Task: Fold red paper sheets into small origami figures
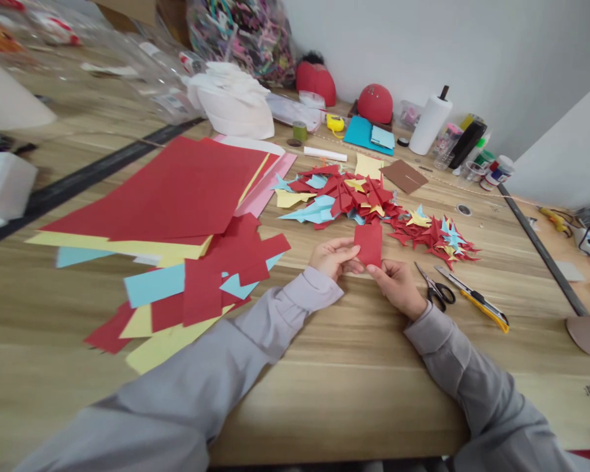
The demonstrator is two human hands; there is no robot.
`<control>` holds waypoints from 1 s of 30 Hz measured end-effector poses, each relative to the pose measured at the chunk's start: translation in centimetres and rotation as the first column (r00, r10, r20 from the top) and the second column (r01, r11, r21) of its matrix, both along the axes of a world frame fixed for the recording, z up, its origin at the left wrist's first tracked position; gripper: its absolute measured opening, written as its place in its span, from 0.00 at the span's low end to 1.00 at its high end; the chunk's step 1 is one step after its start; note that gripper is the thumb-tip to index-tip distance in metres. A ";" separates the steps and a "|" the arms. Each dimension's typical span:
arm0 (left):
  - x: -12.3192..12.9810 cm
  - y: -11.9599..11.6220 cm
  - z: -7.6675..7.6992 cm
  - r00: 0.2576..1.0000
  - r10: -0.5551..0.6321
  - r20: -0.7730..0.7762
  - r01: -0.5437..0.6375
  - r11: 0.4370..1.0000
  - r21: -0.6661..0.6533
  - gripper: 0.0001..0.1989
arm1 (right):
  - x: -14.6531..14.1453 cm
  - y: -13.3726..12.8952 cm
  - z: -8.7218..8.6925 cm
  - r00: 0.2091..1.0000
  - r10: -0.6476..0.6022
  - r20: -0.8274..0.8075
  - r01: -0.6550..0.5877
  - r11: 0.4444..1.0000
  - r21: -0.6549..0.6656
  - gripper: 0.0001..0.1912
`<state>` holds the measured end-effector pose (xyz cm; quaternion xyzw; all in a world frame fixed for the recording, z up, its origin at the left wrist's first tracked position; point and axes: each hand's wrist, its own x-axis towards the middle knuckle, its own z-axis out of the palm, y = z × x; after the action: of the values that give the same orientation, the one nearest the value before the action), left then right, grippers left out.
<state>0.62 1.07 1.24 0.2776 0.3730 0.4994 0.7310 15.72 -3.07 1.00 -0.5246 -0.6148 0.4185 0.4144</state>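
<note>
A small red rectangle of paper is held up between my two hands above the wooden table. My left hand pinches its left side, thumb on top. The lower right corner is gripped by my right hand, with the thumb across the front. Just beyond lies a heap of folded red, blue and yellow paper pieces, and a second heap of pointed folded pieces sits to its right. Loose cut paper rectangles in red, blue and yellow are spread left of my left forearm.
Large red sheets are stacked at the left. Scissors and a yellow utility knife lie right of my right hand. Bottles and jars, a tape measure and a white cloth-like bundle stand toward the wall.
</note>
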 end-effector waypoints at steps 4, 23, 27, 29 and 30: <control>-0.3 0.4 -0.1 0.990 0.136 0.047 -0.133 0.989 -0.068 0.13 | 0.2 -0.2 0.1 0.999 -0.038 -0.032 0.038 0.999 0.009 0.27; 0.0 0.0 -0.4 0.987 0.079 0.144 -0.094 0.990 0.103 0.11 | -0.3 -0.4 -0.5 0.975 -0.096 -0.199 0.137 0.969 0.204 0.19; 0.1 0.1 -0.8 0.988 0.129 0.079 -0.141 0.977 0.162 0.11 | -0.3 -0.8 -1.0 0.997 -0.069 0.029 0.058 0.954 0.295 0.25; 0.2 0.1 -1.1 0.987 0.160 0.010 -0.159 0.964 0.214 0.13 | -0.3 -0.9 -1.1 0.991 -0.085 0.104 0.045 0.940 0.337 0.27; 0.2 0.1 -1.2 0.986 0.165 -0.014 -0.157 0.960 0.233 0.15 | -0.2 -1.0 -1.1 0.986 -0.089 0.140 0.033 0.933 0.357 0.28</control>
<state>0.85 1.20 0.03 0.3377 0.3460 0.5925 0.6444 15.49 -4.05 -0.11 -0.4910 -0.6934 0.2465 0.4662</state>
